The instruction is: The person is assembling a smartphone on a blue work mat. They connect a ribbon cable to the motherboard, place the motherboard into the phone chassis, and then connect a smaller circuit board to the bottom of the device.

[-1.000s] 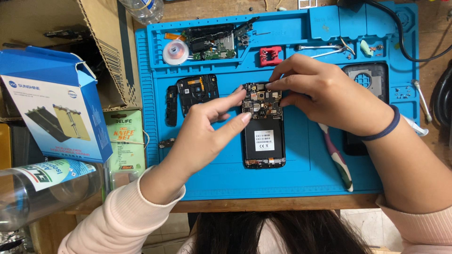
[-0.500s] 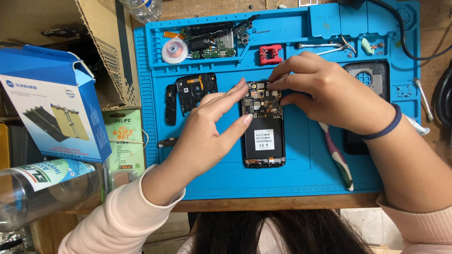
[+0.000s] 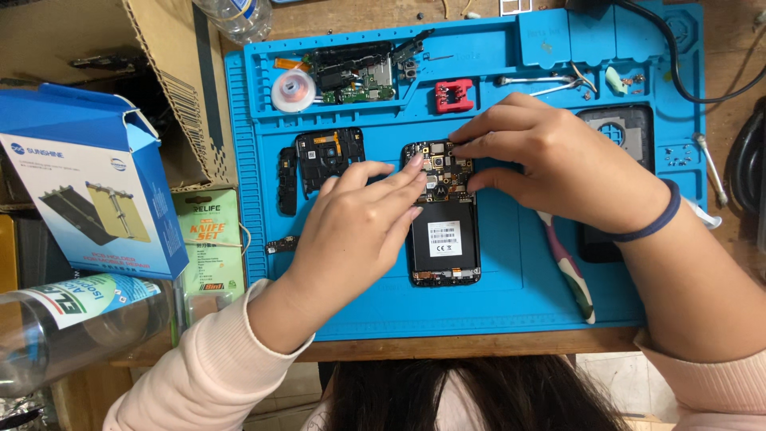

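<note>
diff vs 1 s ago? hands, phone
Little changed. The left hand shifted slightly, its fingers settling along the upper left edge of the opened phone. The right hand stays over the phone's top right corner. Phone, blue mat and loose parts did not move.

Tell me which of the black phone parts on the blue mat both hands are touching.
The opened phone in the mat's middle, with its battery exposed: left hand and right hand both rest fingertips on its top end. The black frame piece to its left lies untouched.

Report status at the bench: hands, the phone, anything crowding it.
Left hand, right hand: fingertips on opened smartphone, gripping nothing. Phone flat on blue repair mat. Black inner frame alongside, apart.
</note>
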